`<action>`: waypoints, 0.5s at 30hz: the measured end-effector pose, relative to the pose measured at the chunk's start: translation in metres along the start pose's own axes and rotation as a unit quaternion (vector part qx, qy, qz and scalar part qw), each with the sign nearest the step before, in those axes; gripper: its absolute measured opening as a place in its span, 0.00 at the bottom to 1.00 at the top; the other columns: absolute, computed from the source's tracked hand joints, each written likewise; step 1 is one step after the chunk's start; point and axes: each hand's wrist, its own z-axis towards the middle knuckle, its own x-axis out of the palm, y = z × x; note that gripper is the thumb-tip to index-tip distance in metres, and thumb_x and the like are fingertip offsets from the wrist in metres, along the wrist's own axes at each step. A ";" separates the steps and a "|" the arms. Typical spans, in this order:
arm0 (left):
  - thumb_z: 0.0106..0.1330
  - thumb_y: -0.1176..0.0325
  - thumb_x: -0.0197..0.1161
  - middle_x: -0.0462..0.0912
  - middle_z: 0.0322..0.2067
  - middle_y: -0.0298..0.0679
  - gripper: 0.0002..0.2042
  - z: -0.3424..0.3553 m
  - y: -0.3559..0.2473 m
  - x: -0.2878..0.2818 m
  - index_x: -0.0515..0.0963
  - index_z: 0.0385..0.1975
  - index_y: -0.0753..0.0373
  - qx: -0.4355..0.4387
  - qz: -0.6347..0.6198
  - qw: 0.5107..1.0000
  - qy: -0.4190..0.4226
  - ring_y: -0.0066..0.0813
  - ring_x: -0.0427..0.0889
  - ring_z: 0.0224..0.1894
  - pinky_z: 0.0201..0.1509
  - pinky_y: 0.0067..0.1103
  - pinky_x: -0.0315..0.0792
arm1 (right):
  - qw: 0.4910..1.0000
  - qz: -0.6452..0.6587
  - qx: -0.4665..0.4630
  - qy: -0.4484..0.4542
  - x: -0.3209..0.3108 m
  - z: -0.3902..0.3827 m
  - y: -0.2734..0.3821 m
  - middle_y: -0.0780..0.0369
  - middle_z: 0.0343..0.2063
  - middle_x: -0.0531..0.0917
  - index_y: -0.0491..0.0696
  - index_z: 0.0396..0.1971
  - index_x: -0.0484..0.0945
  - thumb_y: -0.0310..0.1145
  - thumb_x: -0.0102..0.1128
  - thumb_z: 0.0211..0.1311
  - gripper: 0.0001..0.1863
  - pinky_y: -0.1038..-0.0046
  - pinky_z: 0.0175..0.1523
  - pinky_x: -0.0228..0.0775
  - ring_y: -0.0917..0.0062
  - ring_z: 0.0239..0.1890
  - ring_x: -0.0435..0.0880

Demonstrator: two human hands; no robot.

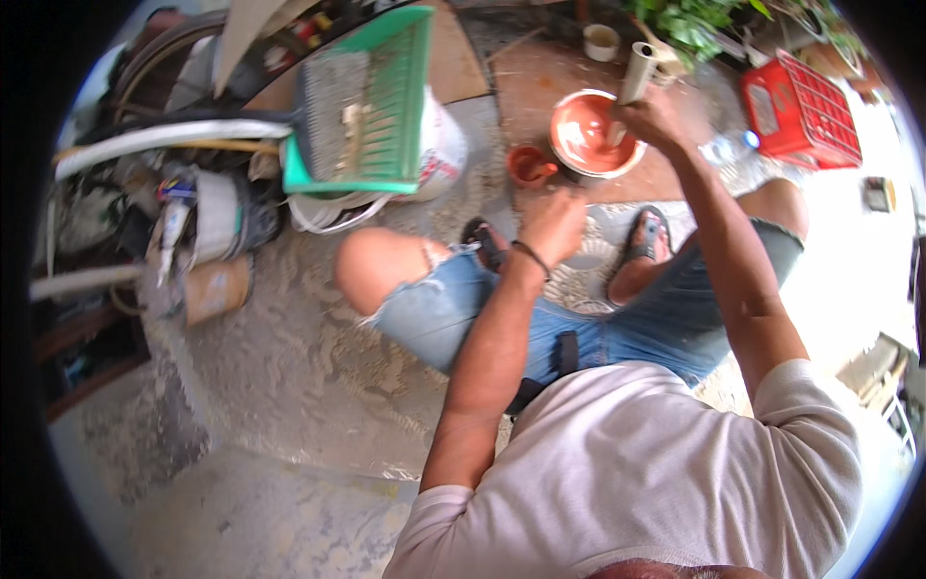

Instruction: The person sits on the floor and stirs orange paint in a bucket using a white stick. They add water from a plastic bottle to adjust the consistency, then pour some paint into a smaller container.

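A round white-rimmed bucket (558, 114) stands between and beyond my feet, with glossy orange liquid (584, 130) like paint in it. My right hand (651, 118) is closed round a pale hollow tube (638, 72). The tube tilts over the bucket's right side, and a light-coloured lower part reaches down into the orange liquid. Left of the bucket is a small orange-brown cup (528, 165) with a handle. My left hand (559, 220) is closed at that handle, just in front of the bucket; its fingertips are partly hidden.
At left, a green dustpan (410, 116) lies on a white bucket (439, 154), beside a cluttered grey container (217, 217). A red crate (805, 111) stands at right. Behind are a small white pot (601, 42) and green plants (690, 29). A brown board (531, 87) lies under the orange bucket.
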 end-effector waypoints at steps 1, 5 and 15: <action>0.61 0.70 0.67 0.87 0.40 0.56 0.14 0.004 -0.002 -0.008 0.81 0.46 0.65 -0.034 0.039 0.998 0.025 0.58 0.88 0.43 0.45 0.46 0.82 | 0.999 0.038 -0.013 0.001 0.006 -0.001 -0.006 0.53 0.28 0.87 0.43 0.33 0.84 0.37 0.71 0.52 0.13 0.58 0.38 0.78 0.61 0.29 0.87; 0.66 0.66 0.67 0.86 0.45 0.56 0.17 -0.003 -0.009 -0.017 0.79 0.53 0.66 -0.042 0.036 0.998 0.010 0.60 0.87 0.46 0.49 0.45 0.81 | 0.981 0.191 -0.017 0.005 0.010 -0.013 0.005 0.63 0.26 0.84 0.44 0.34 0.82 0.28 0.69 0.58 0.06 0.70 0.35 0.77 0.78 0.32 0.85; 0.67 0.67 0.68 0.86 0.45 0.56 0.18 -0.013 -0.009 -0.021 0.78 0.53 0.66 -0.037 0.038 0.997 0.049 0.60 0.87 0.47 0.51 0.45 0.80 | 0.977 0.202 0.053 0.048 0.009 -0.031 0.011 0.55 0.26 0.84 0.45 0.32 0.84 0.36 0.71 0.53 0.11 0.63 0.37 0.79 0.63 0.27 0.86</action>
